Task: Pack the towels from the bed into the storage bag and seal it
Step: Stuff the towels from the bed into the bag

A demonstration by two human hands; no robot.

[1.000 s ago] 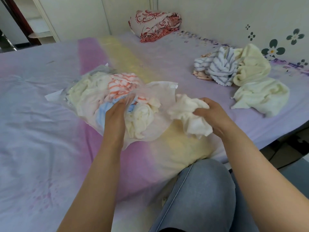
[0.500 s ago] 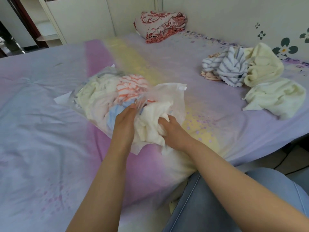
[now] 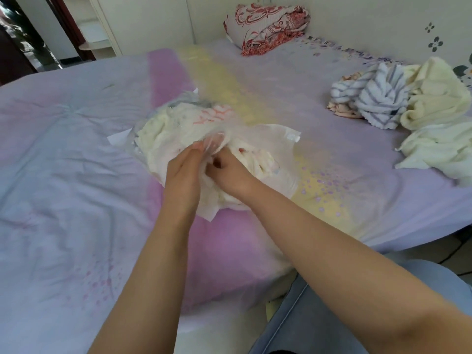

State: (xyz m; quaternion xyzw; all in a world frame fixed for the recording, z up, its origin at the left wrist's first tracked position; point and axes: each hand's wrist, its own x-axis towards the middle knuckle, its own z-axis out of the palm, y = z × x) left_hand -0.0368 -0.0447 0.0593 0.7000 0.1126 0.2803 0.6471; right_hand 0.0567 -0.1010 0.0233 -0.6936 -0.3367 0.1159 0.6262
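Head view: clear storage bag (image 3: 268, 139) lies on the bed (image 3: 63, 175), stuffed with cream towels, one orange-striped towel (image 3: 214, 114) showing through the film beyond the fingertips. Left hand (image 3: 182, 172) has fingers held together, tips lifting the bag's upper film at the mouth. Right hand (image 3: 229, 169) is inside the mouth, fingers curled into a white towel (image 3: 255, 159); how tightly they grip I cannot tell. Well to the right of the fingers: loose pile of towels, blue-striped towel (image 3: 378, 103) touching two cream towels (image 3: 434, 98). Bedsheet is lilac with pink and yellow bands. Folded red-patterned quilt (image 3: 265, 24) sits far beyond the fingers by the wall (image 3: 370, 19). Flower decals on wall at right. Doorway and shelf far left.
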